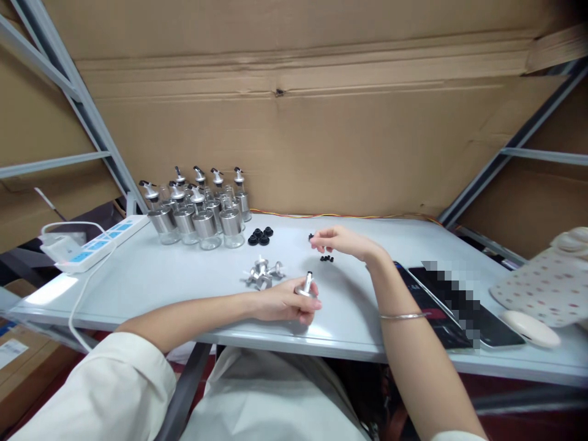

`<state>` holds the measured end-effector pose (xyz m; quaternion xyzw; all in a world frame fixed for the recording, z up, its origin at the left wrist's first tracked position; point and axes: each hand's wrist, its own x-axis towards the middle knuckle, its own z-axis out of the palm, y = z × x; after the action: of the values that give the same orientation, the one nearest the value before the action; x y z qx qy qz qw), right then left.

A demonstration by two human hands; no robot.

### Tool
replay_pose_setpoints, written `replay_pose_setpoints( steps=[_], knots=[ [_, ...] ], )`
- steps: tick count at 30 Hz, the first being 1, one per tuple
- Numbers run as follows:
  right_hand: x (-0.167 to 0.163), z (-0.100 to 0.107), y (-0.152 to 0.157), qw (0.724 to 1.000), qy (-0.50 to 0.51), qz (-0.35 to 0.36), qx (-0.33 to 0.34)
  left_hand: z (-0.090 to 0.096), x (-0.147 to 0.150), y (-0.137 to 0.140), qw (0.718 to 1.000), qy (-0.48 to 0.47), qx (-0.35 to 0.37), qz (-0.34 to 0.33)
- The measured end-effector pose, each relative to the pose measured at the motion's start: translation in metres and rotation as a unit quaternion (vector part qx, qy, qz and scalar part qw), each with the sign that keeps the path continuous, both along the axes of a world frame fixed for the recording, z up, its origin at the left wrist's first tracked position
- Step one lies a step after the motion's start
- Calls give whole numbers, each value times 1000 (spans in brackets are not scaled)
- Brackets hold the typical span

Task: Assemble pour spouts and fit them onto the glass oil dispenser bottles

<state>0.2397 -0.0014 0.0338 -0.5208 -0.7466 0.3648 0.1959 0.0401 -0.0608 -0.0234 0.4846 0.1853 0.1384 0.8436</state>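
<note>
My left hand [287,300] rests near the table's front edge, its fingers closed around a silver metal pourer spout [307,288]. The spout stands upright with a black tip at its top. Farther back, my right hand [342,241] pinches a small black piece [311,236] at the fingertips; its exact shape is too small to tell. Below that hand lie several small black caps [327,259] in a row. A pile of silver pourer spouts [263,274] sits just beyond my left hand. Behind it are several round black stoppers [260,237] in a cluster.
Glass-and-steel oil bottles [206,228], many topped with pourers, crowd the back left. A white power strip [108,244] with a cable lies at the left edge. Right of my right arm are dark-screened devices [468,306], a white oval object [530,328] and a dotted pouch [542,288].
</note>
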Motion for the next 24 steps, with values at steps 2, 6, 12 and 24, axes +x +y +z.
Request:
replay_pose_setpoints(
  steps=[2,6,12,24],
  knots=[
    [-4,7,-9,992,41,101,-56,1,0,0,1000,-14,-15,-7],
    [-12,9,-15,957,68,244,-140,1,0,2,1000,-15,-22,-15],
    [-15,2,-12,942,92,276,-166,-4,0,5,999,-26,-10,-34],
    [-23,1,-16,934,95,298,-174,-2,3,4,1000,-3,0,-31]
  ],
)
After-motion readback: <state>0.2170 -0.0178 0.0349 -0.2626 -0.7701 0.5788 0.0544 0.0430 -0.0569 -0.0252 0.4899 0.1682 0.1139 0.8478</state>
